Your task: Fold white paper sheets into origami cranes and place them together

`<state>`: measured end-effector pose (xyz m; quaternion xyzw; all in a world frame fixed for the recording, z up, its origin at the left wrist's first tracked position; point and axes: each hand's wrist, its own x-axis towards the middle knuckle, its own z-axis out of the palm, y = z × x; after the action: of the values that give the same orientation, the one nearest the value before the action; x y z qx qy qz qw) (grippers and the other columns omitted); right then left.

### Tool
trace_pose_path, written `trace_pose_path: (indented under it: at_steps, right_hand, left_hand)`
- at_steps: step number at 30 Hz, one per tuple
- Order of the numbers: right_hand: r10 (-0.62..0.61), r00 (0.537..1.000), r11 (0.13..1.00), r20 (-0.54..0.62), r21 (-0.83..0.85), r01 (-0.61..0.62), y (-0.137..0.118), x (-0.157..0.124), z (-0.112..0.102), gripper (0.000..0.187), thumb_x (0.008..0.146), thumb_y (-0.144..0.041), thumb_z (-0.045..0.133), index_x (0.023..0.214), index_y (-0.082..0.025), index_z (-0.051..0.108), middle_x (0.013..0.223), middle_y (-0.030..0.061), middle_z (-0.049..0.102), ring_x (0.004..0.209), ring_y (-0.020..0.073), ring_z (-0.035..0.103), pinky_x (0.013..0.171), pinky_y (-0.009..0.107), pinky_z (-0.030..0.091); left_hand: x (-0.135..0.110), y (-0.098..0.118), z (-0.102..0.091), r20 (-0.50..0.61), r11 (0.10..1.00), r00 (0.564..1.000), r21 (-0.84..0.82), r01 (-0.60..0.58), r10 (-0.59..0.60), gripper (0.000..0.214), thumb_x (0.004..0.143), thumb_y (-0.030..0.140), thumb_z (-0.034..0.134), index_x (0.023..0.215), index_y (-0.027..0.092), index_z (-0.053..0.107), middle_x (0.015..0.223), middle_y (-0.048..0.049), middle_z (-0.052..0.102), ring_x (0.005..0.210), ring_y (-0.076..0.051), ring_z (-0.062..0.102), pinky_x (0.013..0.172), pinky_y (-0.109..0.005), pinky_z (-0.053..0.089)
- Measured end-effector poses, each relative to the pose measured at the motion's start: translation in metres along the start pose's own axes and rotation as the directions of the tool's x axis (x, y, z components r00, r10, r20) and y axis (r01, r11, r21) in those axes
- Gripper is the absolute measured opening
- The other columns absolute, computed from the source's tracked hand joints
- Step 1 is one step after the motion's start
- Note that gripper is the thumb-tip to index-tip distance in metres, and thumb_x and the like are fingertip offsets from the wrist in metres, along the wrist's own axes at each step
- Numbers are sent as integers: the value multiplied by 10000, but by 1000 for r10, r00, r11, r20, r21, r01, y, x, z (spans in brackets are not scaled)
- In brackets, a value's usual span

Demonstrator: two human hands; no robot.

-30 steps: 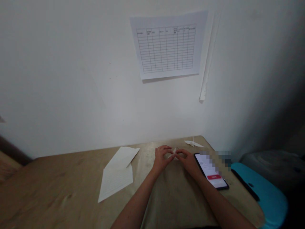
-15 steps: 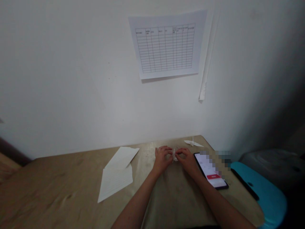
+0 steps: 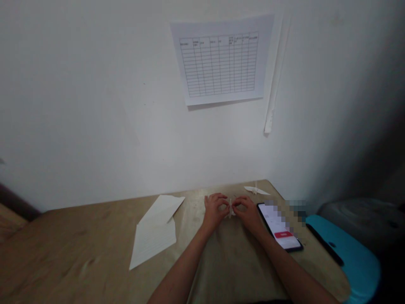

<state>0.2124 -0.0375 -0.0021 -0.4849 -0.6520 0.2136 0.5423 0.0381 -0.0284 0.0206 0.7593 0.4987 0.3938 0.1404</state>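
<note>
wooden table (image 3: 79, 249), paper sheets (image 3: 155, 232), paper crane (image 3: 256, 190), phone (image 3: 276, 223)

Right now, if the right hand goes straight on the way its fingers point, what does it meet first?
It meets the small folded paper first: the fingertips of the right hand seem to touch it already. Just behind the paper is the left hand, though the depth is not fully clear from this view.
</note>
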Motion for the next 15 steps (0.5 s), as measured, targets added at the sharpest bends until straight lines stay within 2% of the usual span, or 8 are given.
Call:
trace_pose_path:
  at_steps: [7, 15]
  right_hand:
    - [4, 1000, 1000, 17, -13, -4, -3, -1, -1, 123, 758, -229, 634, 779, -238, 755, 873, 38, 700, 954, 234, 621, 934, 392, 470]
    - [26, 999, 1000, 25, -5, -26, 1, 0, 0, 142, 783, -304, 677, 853, -236, 781, 895, 56, 721, 929, 243, 643, 917, 410, 495]
  left_hand:
    - [0, 2, -1, -10, 1000, 1000, 3, 1, -1, 119, 778, 184, 773, 826, 292, 763, 1186, -19, 729, 1236, -264, 574, 1194, -653, 164]
    - [0, 0, -2, -12, 999, 1000, -18, 27, -27, 130, 791, 176, 758, 856, 288, 766, 1194, -32, 723, 1229, -260, 574, 1193, -641, 183]
